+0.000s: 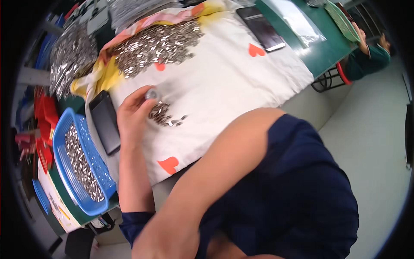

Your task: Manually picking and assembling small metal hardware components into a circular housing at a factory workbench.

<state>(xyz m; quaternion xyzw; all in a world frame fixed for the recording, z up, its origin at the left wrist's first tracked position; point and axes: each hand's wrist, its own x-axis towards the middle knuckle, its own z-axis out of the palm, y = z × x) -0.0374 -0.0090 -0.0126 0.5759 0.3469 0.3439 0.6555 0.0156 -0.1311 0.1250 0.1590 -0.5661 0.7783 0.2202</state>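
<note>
My left hand [133,111] is closed over the cloth, thumb and fingers pinching a small round greyish piece [151,94] that looks translucent. Just beside the thumb lies a small pile of short shiny metal pins [160,114], a few strayed toward the right. A far larger heap of similar metal pieces [157,45] spreads over the back of the white cloth [224,77], which is printed with red hearts. My right arm crosses in front of my body toward the lower left. At the lower edge my right hand [166,237] is blurred, its fingers hidden.
A blue plastic basket [64,172] holding metal pieces stands left, next to a black tray-like object [105,123]. Plastic bags [71,56] sit back left. A phone [261,28] lies at the back right. Beyond it, another person's hand [361,36] is near a green basket [338,19].
</note>
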